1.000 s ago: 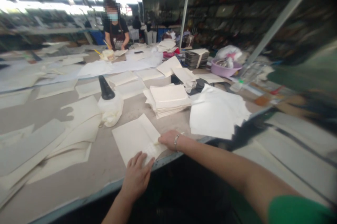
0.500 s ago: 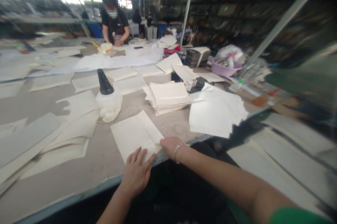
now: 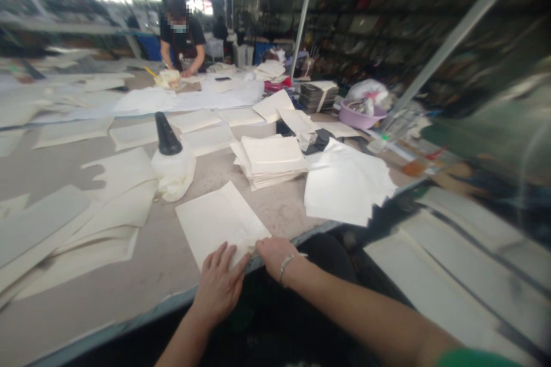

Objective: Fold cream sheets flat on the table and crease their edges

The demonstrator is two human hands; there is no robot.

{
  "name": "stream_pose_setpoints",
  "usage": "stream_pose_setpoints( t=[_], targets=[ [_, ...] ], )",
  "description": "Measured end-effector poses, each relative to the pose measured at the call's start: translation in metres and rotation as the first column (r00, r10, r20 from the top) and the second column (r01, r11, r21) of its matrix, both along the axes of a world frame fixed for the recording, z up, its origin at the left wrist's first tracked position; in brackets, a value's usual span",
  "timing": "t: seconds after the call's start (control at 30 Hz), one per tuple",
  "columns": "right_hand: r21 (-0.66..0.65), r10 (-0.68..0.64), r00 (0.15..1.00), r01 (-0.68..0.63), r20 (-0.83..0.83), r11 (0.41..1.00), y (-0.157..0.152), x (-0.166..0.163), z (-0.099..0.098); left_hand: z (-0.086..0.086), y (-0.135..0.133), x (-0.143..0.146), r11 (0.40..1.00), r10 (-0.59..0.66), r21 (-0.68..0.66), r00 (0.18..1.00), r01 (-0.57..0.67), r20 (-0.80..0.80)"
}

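A cream paper sheet lies flat near the front edge of the grey table. My left hand rests flat on the sheet's near corner, fingers stretched out. My right hand, with a bracelet at the wrist, presses on the sheet's right near corner at the table edge; its fingers are bent down on the paper. A glue bottle with a black cone cap stands just beyond the sheet.
A stack of cream sheets and loose white sheets lie to the right. More sheets spread out on the left. A purple basin sits far right. Another person works at the table's far end.
Both hands slid slightly toward the near table edge along the sheet's corner. The view drifted a little, and the sheet stays flat.
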State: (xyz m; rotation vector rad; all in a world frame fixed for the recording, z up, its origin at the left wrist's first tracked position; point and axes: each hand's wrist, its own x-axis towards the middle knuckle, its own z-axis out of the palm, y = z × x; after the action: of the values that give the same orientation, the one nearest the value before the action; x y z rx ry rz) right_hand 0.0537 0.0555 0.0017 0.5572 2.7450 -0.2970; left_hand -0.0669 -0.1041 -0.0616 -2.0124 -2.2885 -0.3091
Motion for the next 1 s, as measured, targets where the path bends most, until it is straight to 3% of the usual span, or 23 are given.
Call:
stream_pose_setpoints(
  t=[0.2,0.37,0.57,0.7,1.0],
  targets=[
    [0.038,0.033,0.999,-0.033,-0.005,0.999,0.024,0.000,-0.001,0.002,0.001,0.000,1.000,0.007,-0.003,1.000,-0.007,0.012],
    [0.031,0.022,1.000,-0.023,0.006,0.999,0.020,-0.011,-0.005,0.005,0.001,-0.001,1.000,0.016,0.004,0.999,-0.016,0.047],
    [-0.014,0.035,0.999,-0.035,-0.004,0.999,0.011,-0.001,-0.001,0.026,0.012,-0.003,0.994,0.015,-0.112,0.996,-0.005,0.085],
    [-0.044,-0.042,0.999,0.041,-0.016,0.998,0.022,0.016,-0.007,0.039,0.032,-0.007,0.984,0.018,-0.176,0.996,-0.003,0.084],
    [-0.122,-0.218,0.961,0.199,-0.172,0.972,0.032,0.040,-0.021,0.022,0.043,0.003,0.994,0.077,-0.080,0.996,-0.073,0.048]
  ],
)
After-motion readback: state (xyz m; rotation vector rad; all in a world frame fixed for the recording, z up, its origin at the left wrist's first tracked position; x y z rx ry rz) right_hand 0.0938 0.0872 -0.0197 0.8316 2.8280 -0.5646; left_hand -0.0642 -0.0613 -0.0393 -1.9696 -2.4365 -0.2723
